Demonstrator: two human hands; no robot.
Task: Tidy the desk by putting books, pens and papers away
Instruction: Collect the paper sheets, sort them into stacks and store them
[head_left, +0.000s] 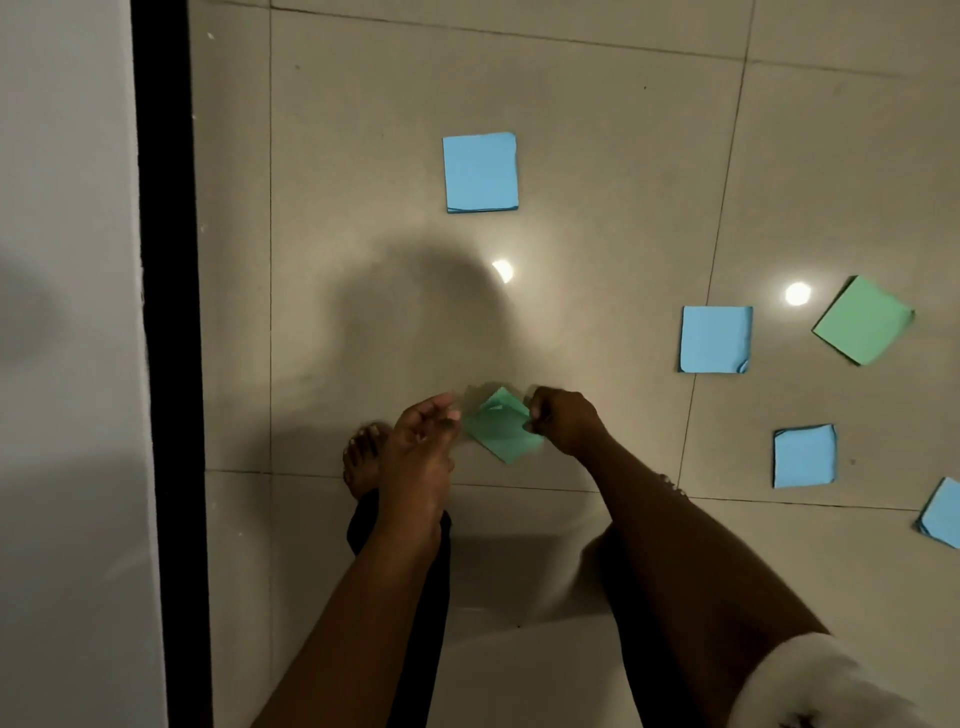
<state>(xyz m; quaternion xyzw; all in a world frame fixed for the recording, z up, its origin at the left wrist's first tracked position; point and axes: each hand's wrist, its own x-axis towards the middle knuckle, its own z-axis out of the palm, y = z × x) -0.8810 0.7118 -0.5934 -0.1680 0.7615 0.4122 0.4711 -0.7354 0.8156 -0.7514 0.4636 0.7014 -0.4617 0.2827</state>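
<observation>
**Green note held over the floor, five more still lying loose**

The person bends over the tiled floor with a green sticky note held between both hands, one corner pointing away from them. The right hand pinches its right edge. The left hand has curled fingertips at the left corner, but blur hides whether it grips.

The loose papers all lie ahead and to the right, so the right hand looks nearer to most of them. I count four blue notes: the far blue note, the middle blue note, the near blue note and the cut-off blue note. There are two green ones, counting the second green note.
</observation>
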